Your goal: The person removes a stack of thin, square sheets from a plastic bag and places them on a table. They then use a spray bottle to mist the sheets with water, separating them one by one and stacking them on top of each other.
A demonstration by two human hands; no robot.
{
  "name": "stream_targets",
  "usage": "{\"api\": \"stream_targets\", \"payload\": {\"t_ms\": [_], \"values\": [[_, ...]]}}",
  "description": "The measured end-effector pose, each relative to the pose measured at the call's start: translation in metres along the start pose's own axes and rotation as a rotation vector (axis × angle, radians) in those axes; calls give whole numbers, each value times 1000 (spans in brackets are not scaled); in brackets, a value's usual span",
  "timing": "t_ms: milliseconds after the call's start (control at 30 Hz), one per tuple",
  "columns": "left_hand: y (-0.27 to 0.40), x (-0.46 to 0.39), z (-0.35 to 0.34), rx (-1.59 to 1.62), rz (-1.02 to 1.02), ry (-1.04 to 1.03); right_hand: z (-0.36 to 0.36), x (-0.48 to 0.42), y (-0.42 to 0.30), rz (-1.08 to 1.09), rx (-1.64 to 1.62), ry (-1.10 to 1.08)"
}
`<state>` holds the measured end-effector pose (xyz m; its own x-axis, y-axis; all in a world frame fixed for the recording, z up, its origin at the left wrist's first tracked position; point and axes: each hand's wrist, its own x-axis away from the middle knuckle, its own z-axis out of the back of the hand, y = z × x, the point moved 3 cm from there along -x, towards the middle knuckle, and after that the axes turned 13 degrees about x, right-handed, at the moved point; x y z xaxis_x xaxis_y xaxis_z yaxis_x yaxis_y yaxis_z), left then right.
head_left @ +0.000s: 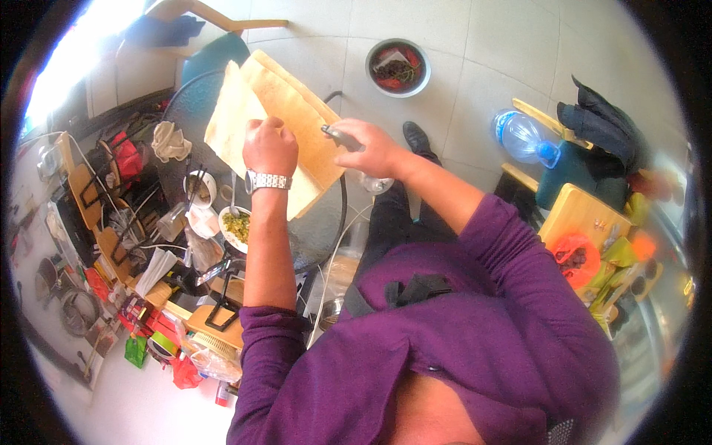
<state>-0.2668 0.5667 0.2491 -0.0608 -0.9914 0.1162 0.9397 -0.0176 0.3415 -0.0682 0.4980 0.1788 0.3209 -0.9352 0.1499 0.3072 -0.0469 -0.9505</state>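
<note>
A large, thin yellow sheet (303, 114), folded into layers, lies over the far part of a round glass table (311, 239). Its material cannot be settled from here. My left hand (271, 146), with a metal-band watch at the wrist, is closed at the fold of the sheet and appears to grip it. In my right hand (367, 146) is a small grey tool (344, 139) with a metal tip, held above the sheet's right edge. My fingers hide most of its shape. A white bowl of yellow-green food (236, 227) with a spoon stands beside my left forearm.
Near the bowl are a white cup (200, 188) and a crumpled cloth (171, 142). A basin (398, 68) with dark and red contents sits on the tiled floor. To the right, a large plastic bottle (525, 138) lies by a chair, near a wooden board (578, 208) and red bag (577, 259).
</note>
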Motion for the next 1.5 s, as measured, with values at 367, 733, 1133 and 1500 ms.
{"api": "stream_targets", "payload": {"t_ms": [367,733,1133,1500], "values": [[25,12,-27,59,31,-203,18,20,68,-462,-70,-21],[-143,129,-21,72,677,55,27,-2,41,-599,-513,-237],[-181,149,-62,488,828,182,2,-63,22,-593,-257,-472],[-197,167,-85,578,803,220,-3,-64,25,-509,-158,-397]]}}
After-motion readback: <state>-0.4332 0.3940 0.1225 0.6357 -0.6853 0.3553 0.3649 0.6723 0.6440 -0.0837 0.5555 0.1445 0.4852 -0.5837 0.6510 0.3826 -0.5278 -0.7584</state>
